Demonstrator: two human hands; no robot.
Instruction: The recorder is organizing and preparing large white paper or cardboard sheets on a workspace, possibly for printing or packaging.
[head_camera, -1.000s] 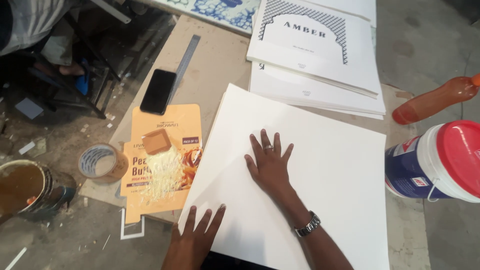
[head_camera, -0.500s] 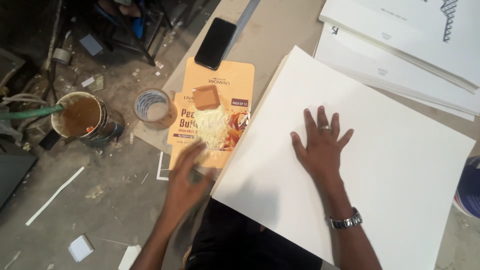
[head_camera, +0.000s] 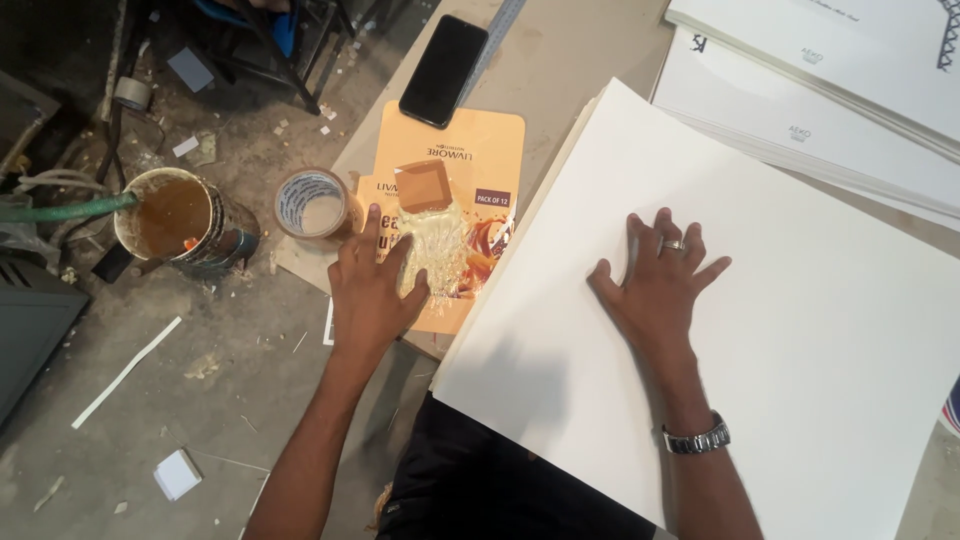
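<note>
My right hand (head_camera: 655, 280) lies flat with spread fingers on a large white sheet of card (head_camera: 800, 330) that covers most of the table. A ring is on one finger and a metal watch on the wrist. My left hand (head_camera: 372, 285) rests, fingers apart, on an orange flattened carton (head_camera: 480, 160) left of the sheet. Its fingertips touch a smear of pale yellowish paste (head_camera: 438, 245) on that carton. A small brown cardboard scrap (head_camera: 422, 185) sits just above the paste.
A black phone (head_camera: 444, 70) and a metal ruler (head_camera: 497, 35) lie beyond the carton. A tape roll (head_camera: 311, 203) sits at the table's left edge. A tin of brown liquid (head_camera: 172, 218) stands on the littered floor. Stacks of printed white sheets (head_camera: 830, 90) fill the far right.
My left hand moved from the white sheet's near edge up onto the orange carton and into the paste. The view swung left and down. My right hand stayed pressed on the sheet.
</note>
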